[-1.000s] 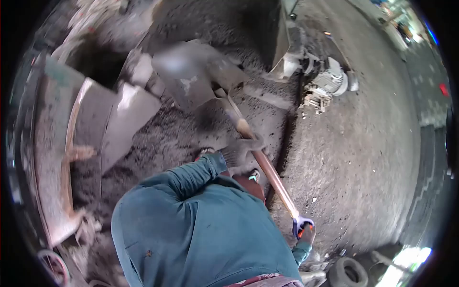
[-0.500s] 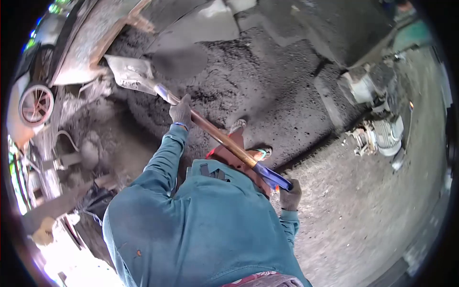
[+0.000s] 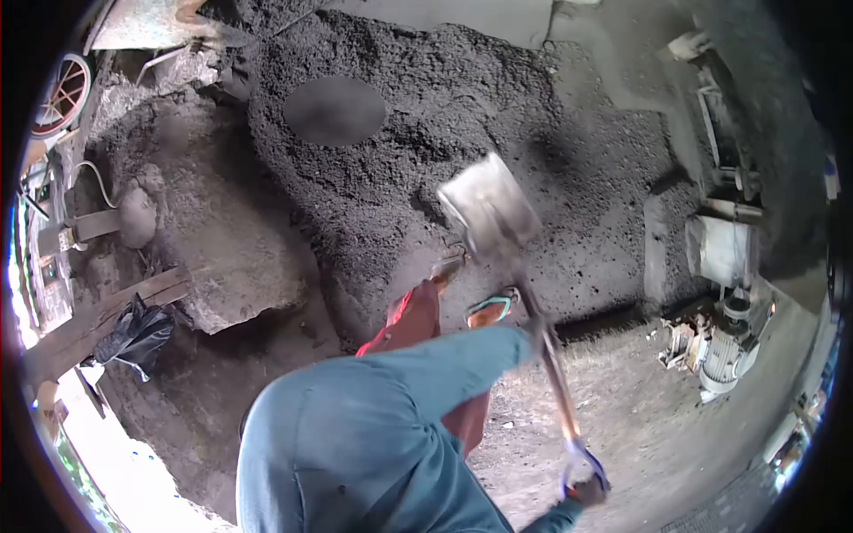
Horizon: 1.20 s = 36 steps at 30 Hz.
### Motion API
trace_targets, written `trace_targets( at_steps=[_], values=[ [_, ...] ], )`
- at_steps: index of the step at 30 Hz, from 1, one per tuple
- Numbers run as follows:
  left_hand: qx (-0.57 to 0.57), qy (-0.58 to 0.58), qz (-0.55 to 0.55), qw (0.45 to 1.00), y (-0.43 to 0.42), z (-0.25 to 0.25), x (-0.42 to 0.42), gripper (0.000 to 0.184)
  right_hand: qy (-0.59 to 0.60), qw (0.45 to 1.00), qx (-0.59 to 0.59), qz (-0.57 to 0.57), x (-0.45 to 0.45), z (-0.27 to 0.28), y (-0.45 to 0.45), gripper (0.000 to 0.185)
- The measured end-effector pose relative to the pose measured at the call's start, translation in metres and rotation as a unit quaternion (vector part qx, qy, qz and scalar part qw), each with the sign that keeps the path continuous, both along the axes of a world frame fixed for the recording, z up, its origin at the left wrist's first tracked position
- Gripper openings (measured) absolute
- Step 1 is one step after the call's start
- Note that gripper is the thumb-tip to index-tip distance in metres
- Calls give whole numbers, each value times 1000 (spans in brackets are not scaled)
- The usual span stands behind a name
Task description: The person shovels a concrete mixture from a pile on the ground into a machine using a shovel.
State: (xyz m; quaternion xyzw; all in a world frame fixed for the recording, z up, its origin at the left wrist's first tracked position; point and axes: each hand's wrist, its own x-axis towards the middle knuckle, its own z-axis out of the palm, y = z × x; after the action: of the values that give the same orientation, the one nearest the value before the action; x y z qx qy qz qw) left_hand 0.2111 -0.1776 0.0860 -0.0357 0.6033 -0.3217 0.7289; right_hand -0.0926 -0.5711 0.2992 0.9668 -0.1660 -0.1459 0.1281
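Note:
A shovel (image 3: pixel 555 373) slants across the front of my body, its broad metal blade (image 3: pixel 489 204) over the dark granular material. No load can be made out on the blurred blade. My right hand (image 3: pixel 586 490) is gloved and closed around the blue grip at the shovel's rear end. Farther up the shaft, my left hand (image 3: pixel 537 327) is wrapped round it; motion blur and the sleeve partly hide its fingers. Dark loose material (image 3: pixel 382 186) spreads in a rough heap ahead of my feet.
My sandalled foot (image 3: pixel 490 309) stands close to the shaft. An electric motor (image 3: pixel 724 355) sits at the right beside a low ledge (image 3: pixel 656 244). To the left are a rough earthen block (image 3: pixel 222 231), a wooden beam (image 3: pixel 107 324), a black plastic bag (image 3: pixel 138 338) and a spoked wheel (image 3: pixel 67 93).
The shovel has swung from the upper left to the right, and its blade now lies over the middle of the floor. Both hands have moved right and down with it.

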Motion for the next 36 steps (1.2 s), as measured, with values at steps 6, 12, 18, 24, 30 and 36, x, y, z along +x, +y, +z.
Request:
trace_targets(
  at_steps=[6, 12, 18, 24, 30, 36],
  values=[
    [-15, -56, 109, 992, -1, -76, 48, 30, -96, 919, 280, -260, 270, -75, 107, 23],
    [238, -1, -2, 971, 278, -219, -14, 29, -114, 837, 478, -242, 291, -257, 340, 24],
    [288, 99, -37, 952, 297, -192, -90, 28, -5, 719, 462, -519, 201, -207, 319, 13],
    [323, 6, -33, 946, 252, -118, -148, 25, -68, 627, 499, -594, 60, -176, 250, 11],
    [330, -93, -199, 918, 223, -17, -119, 17, -177, 564, 504, -630, -48, -103, 272, 11],
    [203, -305, -182, 913, 113, 138, 44, 19, -437, 366, 537, -622, -44, -95, 302, 9]
  ],
)
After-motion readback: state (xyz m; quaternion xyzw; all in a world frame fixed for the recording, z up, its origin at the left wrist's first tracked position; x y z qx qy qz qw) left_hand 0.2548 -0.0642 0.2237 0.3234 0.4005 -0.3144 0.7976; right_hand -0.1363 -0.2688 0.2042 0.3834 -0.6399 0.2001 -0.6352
